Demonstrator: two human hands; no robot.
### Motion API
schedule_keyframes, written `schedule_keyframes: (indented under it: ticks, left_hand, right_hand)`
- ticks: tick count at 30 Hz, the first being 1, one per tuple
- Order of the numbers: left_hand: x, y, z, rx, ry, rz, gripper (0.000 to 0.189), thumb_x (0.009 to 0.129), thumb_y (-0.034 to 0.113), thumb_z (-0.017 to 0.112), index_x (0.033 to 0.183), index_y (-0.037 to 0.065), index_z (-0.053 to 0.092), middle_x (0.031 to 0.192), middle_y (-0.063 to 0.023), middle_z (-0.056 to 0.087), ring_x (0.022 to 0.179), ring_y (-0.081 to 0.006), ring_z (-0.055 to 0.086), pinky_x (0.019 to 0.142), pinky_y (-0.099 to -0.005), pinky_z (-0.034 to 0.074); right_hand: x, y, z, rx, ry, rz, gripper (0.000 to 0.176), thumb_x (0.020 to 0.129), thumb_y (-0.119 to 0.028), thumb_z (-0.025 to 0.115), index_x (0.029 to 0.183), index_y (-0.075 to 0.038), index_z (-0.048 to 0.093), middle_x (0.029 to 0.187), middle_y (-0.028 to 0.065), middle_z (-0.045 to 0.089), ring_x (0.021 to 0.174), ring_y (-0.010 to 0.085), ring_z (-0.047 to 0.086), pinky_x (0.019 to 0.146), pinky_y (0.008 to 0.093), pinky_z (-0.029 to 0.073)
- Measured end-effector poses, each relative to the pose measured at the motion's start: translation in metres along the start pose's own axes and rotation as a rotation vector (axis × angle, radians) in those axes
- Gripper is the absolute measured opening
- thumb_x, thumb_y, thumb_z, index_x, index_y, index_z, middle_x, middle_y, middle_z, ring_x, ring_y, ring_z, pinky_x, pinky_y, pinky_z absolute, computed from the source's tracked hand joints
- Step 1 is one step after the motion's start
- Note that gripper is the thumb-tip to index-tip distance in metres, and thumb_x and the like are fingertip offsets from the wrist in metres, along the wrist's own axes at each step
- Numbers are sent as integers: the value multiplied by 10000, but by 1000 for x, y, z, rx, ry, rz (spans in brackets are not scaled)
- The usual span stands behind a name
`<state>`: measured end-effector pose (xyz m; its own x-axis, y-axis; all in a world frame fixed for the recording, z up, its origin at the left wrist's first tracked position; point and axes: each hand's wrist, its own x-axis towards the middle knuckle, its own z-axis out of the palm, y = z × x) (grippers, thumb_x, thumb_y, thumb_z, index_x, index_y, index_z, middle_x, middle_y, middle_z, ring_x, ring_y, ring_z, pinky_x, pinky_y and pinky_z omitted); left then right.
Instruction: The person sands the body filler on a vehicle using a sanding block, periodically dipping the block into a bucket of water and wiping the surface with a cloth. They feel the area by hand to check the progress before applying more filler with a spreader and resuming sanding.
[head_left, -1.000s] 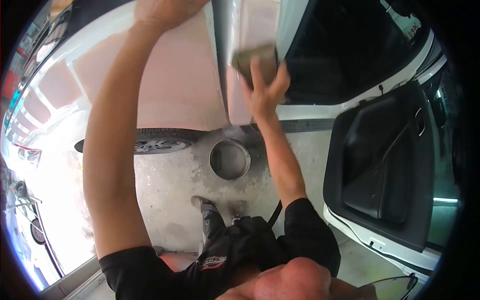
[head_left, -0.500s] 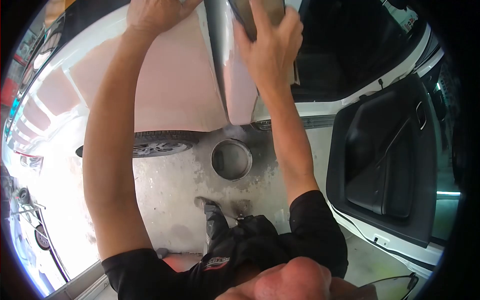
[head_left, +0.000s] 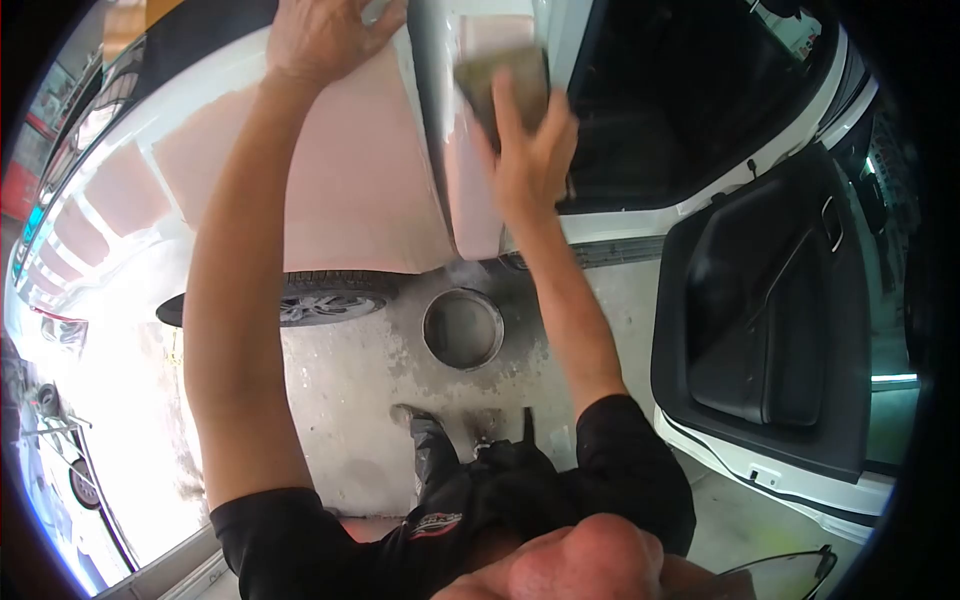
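A flat, brownish sanding block (head_left: 503, 95) is gripped in my right hand (head_left: 530, 155), fingers stretched along its back. It lies against the narrow white door pillar (head_left: 478, 190), which carries pinkish filler patches. Motion slightly blurs the block and hand. My left hand (head_left: 325, 35) rests spread on the white car panel beside a wide pinkish sanded patch (head_left: 350, 170). Its thumb points right, away from the other fingers, and some fingertips run out of view at the top.
An open car door (head_left: 770, 310) with black trim stands on the right. A round metal pan (head_left: 463, 330) sits on the stained concrete floor (head_left: 340, 400), near the car's wheel (head_left: 330, 300). Dark window glass (head_left: 690, 110) lies right of the pillar.
My right hand has drawn the sanding block down the pillar and a little left, showing a filler patch above it. My left hand appears slightly lower and farther right, still on the panel.
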<state>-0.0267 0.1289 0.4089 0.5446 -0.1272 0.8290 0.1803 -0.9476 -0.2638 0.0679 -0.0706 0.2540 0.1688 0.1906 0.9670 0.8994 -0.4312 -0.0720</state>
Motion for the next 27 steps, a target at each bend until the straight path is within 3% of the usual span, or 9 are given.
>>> schedule_keyframes:
  ticks: [3, 5, 7, 10, 14, 17, 21, 23, 27]
  left_hand:
    - [2, 1, -3, 29, -16, 2, 145, 838, 214, 737, 950, 123, 728, 1176, -25, 604, 1050, -220, 494, 928, -379, 417]
    - [2, -1, 0, 33, 1, 13, 146, 839, 216, 740, 952, 126, 722, 1163, -27, 596, 1049, -214, 491, 923, -374, 416]
    - [-1, -4, 6, 49, -28, 1, 142, 840, 215, 741, 950, 128, 719, 1160, -28, 592, 1047, -211, 490, 924, -373, 415]
    - [-2, -1, -1, 66, -31, 6, 166, 835, 204, 743, 973, 115, 720, 1187, -36, 588, 1060, -220, 486, 947, -392, 417]
    - [-1, 0, 0, 89, -29, 19, 178, 825, 191, 740, 980, 106, 722, 1198, -41, 586, 1077, -228, 486, 974, -401, 414]
    - [-1, 1, -3, 85, -51, 3, 163, 817, 179, 733, 963, 108, 721, 1200, -39, 586, 1083, -235, 486, 980, -400, 416]
    - [-2, 1, 2, 95, -11, 42, 153, 808, 168, 724, 947, 104, 717, 1198, -43, 590, 1070, -243, 491, 961, -406, 422]
    - [-1, 1, 0, 93, 19, 45, 149, 809, 163, 718, 944, 101, 715, 1198, -49, 592, 1063, -244, 494, 951, -408, 424]
    - [0, -3, 2, 84, -26, 21, 153, 811, 164, 717, 943, 86, 723, 1192, -61, 600, 1053, -245, 506, 931, -401, 418]
  right_hand:
    - [-2, -5, -12, -13, -78, 10, 697, 834, -353, 806, 1470, -212, 556, 1287, 309, 435, 1026, 457, 505, 893, 525, 440]
    - [47, -4, -9, -15, -122, 39, 675, 838, -358, 795, 1457, -248, 553, 1306, 317, 440, 984, 432, 509, 823, 519, 434]
    - [88, -16, -14, 30, -123, 90, 669, 860, -215, 785, 1474, -172, 523, 1255, 250, 466, 1073, 378, 506, 888, 507, 435]
    - [31, 5, 10, 45, 75, -25, 674, 823, -346, 811, 1441, -242, 564, 1312, 310, 440, 1030, 437, 511, 830, 511, 438]
    - [-160, 34, 32, 185, -3, -106, 712, 757, -250, 872, 1417, -230, 605, 1402, 331, 378, 1201, 469, 453, 985, 536, 406]
    - [-169, 27, 35, 135, 32, -53, 783, 745, -311, 876, 1459, -271, 556, 1399, 335, 388, 1176, 474, 478, 990, 588, 411]
    - [-30, -5, 11, 62, -12, 12, 852, 718, -297, 898, 1480, -301, 517, 1430, 313, 376, 1178, 454, 457, 914, 523, 416]
    - [-13, -9, 17, 102, 57, 47, 827, 730, -286, 891, 1472, -291, 528, 1432, 302, 378, 1170, 446, 461, 919, 529, 416]
    - [-97, -1, 20, 67, 22, 43, 746, 768, -296, 862, 1448, -286, 556, 1414, 289, 388, 1123, 427, 477, 896, 519, 419]
